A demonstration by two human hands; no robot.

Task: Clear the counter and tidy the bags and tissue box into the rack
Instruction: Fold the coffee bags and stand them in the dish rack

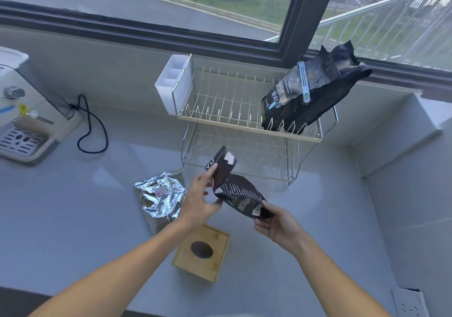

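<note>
Both hands hold a small dark printed bag (pixel 236 189) above the counter, in front of the two-tier wire rack (pixel 247 127). My left hand (pixel 199 200) pinches its upper end; my right hand (pixel 275 223) grips its lower corner. A large black bag (pixel 310 94) with a pale blue clip leans in the right end of the rack's upper tier. A crumpled silver foil bag (pixel 159 198) lies on the counter left of my left hand. The wooden tissue box (pixel 201 252), with an oval hole on top, stands under my left forearm.
A white cutlery holder (pixel 172 84) hangs on the rack's left end. A coffee machine (pixel 22 111) with a black cord (pixel 91 126) stands at far left. A raised ledge (pixel 396 130) borders the right side. A wall socket (pixel 409 303) sits at the lower right.
</note>
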